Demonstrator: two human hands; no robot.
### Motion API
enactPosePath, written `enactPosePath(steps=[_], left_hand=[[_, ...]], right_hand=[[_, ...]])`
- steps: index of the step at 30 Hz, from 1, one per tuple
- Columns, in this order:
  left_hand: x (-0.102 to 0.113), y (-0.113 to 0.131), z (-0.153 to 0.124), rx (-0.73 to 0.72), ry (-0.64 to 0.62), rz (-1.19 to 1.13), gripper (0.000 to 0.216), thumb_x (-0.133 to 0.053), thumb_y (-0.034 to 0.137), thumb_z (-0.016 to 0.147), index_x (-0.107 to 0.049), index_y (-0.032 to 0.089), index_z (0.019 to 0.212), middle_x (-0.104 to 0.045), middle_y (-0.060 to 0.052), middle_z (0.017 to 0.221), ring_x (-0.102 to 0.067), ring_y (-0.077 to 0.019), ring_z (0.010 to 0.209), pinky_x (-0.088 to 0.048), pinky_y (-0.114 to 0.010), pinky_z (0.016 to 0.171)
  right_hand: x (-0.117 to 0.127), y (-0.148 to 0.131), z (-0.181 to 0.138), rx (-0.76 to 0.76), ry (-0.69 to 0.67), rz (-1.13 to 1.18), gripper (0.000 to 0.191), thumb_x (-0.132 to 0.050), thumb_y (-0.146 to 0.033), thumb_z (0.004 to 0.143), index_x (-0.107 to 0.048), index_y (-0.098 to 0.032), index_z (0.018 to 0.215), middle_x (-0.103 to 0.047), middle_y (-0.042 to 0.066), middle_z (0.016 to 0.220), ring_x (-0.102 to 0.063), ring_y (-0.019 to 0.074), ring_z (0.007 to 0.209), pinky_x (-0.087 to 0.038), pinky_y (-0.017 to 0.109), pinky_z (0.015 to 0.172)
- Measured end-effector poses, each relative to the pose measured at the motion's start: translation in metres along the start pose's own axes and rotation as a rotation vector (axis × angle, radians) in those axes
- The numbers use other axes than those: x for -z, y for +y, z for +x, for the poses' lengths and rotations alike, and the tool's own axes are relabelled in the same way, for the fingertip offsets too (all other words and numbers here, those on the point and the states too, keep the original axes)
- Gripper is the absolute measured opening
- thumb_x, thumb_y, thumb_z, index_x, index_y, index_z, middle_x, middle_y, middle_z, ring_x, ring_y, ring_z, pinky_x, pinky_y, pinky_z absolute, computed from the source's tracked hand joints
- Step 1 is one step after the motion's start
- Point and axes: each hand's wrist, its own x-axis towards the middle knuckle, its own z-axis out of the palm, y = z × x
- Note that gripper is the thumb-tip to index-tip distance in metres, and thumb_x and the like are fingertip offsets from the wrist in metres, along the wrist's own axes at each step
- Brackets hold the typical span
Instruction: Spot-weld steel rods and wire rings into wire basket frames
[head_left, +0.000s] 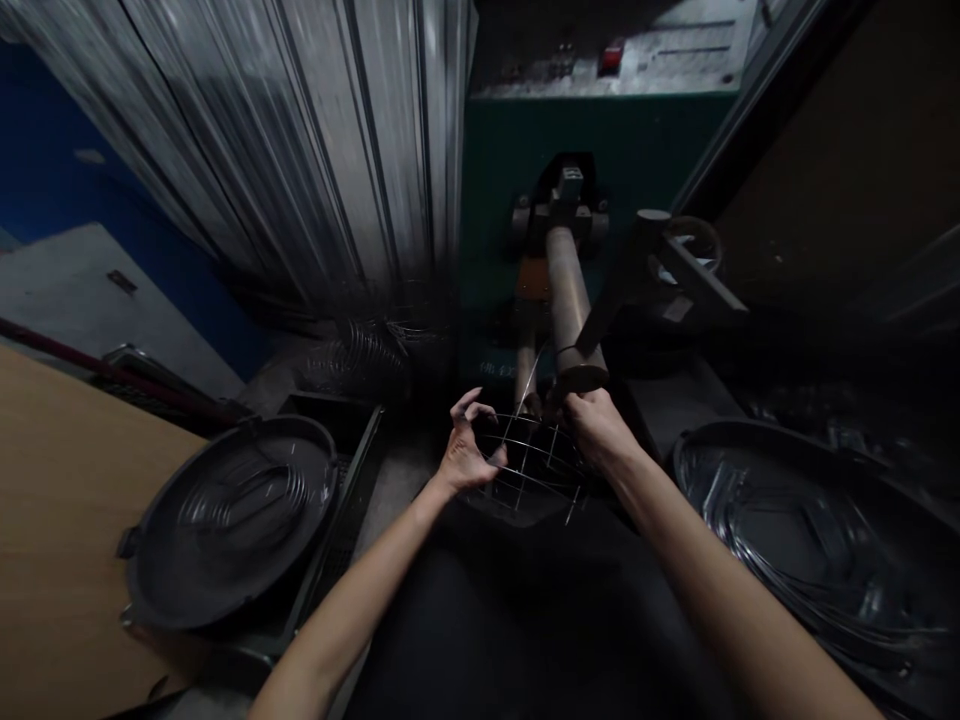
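Observation:
A thin wire rack [525,468] with curved and crossing wires lies between my two hands, below a thick metal cylinder [574,310] on a green machine. My left hand [466,450] curls around the rack's left edge, its thumb and fingers bent in a C shape with wires between them. My right hand [598,425] is closed at the rack's right side, just under the cylinder's end. Its fingertips are partly hidden, and what they pinch is not clear. A second, lower metal rod [526,362] points at the rack from behind.
A round black tray [232,590] with wire rings [247,497] stands at left, beside a wooden board [67,530]. Another black tray [697,432] holds shiny bent wires [731,520] at right. A metal bracket [701,268] juts out near the cylinder. Corrugated metal [322,130] rises behind.

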Motion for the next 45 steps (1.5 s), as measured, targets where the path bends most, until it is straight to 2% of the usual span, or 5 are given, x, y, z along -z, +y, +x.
enactPosePath(steps=[18,27,35,41,45], left_hand=[[0.011,0.001,0.014,0.009,-0.11,0.012,0.075,-0.058,0.015,0.063,-0.019,0.02,0.128,-0.047,-0.004,0.098,-0.054,-0.015,0.085,-0.044,-0.037,0.087],[0.011,-0.003,0.007,-0.145,-0.219,0.147,0.082,-0.06,0.021,0.063,-0.013,0.02,0.131,-0.049,-0.007,0.106,-0.055,-0.0191,0.093,-0.042,-0.041,0.088],[0.009,0.097,-0.078,-0.646,-0.841,0.28,0.064,-0.061,0.036,0.076,-0.034,0.04,0.133,-0.052,-0.009,0.124,-0.054,-0.0251,0.101,-0.041,-0.041,0.083],[0.037,0.117,-0.027,-0.149,-0.321,0.172,0.087,-0.067,0.047,0.072,-0.021,0.026,0.143,-0.031,-0.013,0.145,-0.027,-0.0328,0.134,-0.027,-0.051,0.107],[0.049,0.119,-0.01,0.163,-0.457,-0.105,0.062,-0.055,0.044,0.082,-0.037,0.022,0.137,-0.035,-0.012,0.144,-0.04,-0.0283,0.128,-0.037,-0.045,0.103]], right_hand=[[-0.005,0.014,0.008,-0.048,0.064,0.14,0.031,-0.07,-0.039,0.06,-0.051,-0.017,0.071,-0.049,-0.004,0.053,-0.042,0.0065,0.043,-0.031,0.018,0.038],[0.017,-0.021,0.016,-0.199,0.174,0.141,0.012,-0.06,-0.021,0.073,-0.049,-0.016,0.072,-0.044,-0.006,0.051,-0.031,0.0035,0.036,-0.019,0.016,0.034],[0.099,-0.034,-0.104,-0.006,0.018,-0.851,0.033,-0.065,-0.049,0.068,-0.058,-0.02,0.083,-0.058,0.0,0.06,-0.055,0.0177,0.055,-0.038,0.026,0.05],[0.126,-0.058,-0.166,0.29,-0.193,-1.028,0.027,-0.043,-0.037,0.082,-0.057,-0.022,0.1,-0.066,0.006,0.079,-0.062,0.0222,0.07,-0.045,0.032,0.065],[0.113,-0.038,-0.141,0.387,-0.241,-0.962,0.028,-0.041,-0.031,0.085,-0.058,-0.021,0.105,-0.067,0.007,0.095,-0.063,0.022,0.085,-0.046,0.033,0.077]])
